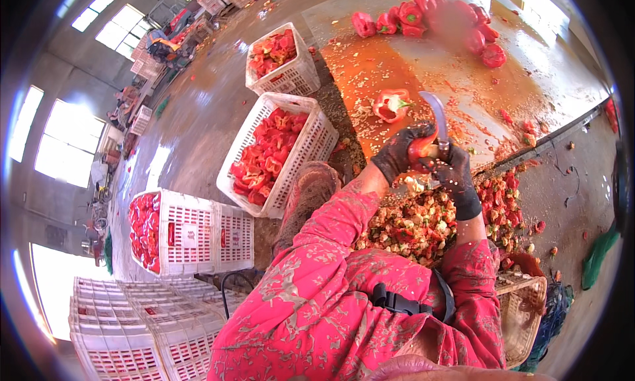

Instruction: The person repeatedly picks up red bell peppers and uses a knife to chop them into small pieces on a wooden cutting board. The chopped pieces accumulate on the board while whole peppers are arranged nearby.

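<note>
Coring a red pepper over the scrap pile

We see our gloved left hand (400, 153) clamped on a red pepper (423, 148) and our right hand (456, 176) gripping a curved knife (438, 120), hands touching, just above a heap of seeds and cores (413, 225) at the desk (397, 63) edge. A cut pepper (390, 105) lies on the desk nearby; white crates of pepper pieces (274, 153) stand to our left.

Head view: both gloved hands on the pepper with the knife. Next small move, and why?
Probably turn the curved knife around the core of the red pepper. The left hand grips the pepper, the right hand holds the knife against it, and a heap of cores and seeds lies directly beneath.
</note>
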Motion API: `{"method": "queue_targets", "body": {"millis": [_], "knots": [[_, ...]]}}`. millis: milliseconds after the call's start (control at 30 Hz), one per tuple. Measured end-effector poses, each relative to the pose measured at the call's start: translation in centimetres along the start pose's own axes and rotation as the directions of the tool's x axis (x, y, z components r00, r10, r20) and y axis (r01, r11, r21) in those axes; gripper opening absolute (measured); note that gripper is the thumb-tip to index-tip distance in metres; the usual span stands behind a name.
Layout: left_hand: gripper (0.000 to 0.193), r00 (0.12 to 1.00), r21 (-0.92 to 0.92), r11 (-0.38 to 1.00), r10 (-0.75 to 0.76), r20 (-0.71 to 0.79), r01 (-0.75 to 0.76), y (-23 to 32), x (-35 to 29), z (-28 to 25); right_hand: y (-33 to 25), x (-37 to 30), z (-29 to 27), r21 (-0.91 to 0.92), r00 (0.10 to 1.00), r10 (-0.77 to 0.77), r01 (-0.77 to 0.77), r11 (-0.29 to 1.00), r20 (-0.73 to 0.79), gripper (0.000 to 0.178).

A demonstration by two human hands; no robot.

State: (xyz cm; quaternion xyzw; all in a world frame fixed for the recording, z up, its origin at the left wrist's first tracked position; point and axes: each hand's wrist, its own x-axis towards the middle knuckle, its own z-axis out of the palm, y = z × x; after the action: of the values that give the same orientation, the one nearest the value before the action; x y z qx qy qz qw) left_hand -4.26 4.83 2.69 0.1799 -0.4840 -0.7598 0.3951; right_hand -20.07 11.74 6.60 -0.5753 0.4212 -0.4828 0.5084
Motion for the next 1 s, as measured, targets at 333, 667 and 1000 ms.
{"method": "queue_targets", "body": {"millis": [333,667,1000], "knots": [[0.060,0.979,-0.419,0.891,0.202,0.021,-0.175,2.8,-0.3,-0.7,1.9,3.1,-5.4,0.001,0.720,-0.399,0.485,0.874,-0.568,0.008],[0.048,0.960,-0.476,0.877,-0.071,-0.272,-0.070,0.0,-0.7,-0.2,-0.4,1.5,0.4,-0.568,0.944,-0.330,0.287,0.771,0.029,0.047],[0.043,0.953,-0.313,0.938,0.055,-0.299,-0.152,0.1,-0.6,0.0,2.7,2.0,0.7,-0.395,0.897,-0.403,0.308,0.865,-0.184,0.037]]}}
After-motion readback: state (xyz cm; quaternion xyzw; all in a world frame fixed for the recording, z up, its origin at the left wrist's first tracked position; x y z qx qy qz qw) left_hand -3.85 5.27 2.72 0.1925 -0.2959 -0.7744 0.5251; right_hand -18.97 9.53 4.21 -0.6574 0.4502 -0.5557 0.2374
